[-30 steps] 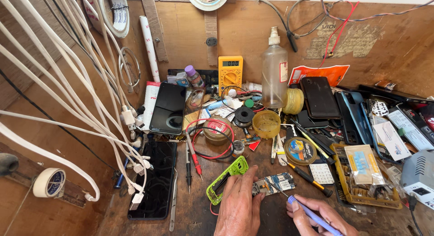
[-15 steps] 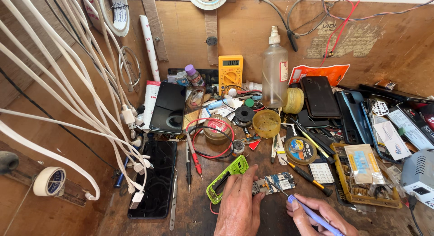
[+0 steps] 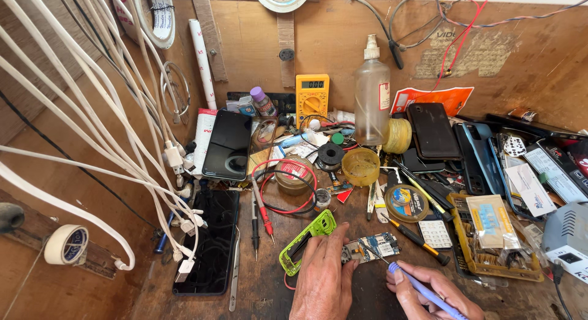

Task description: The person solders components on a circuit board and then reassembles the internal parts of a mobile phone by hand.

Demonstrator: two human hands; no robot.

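A small circuit board [image 3: 367,248] is pinned flat on the cluttered wooden bench [image 3: 263,295] by the left hand [image 3: 323,282], beside a green phone frame [image 3: 306,240]. A blue-handled tool [image 3: 422,290] is gripped in the right hand [image 3: 435,295], its tip on the board; probing seems underway, and a steady touch is called for.

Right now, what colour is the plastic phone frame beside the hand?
Bright lime green phone frame, touching the left hand; head view.
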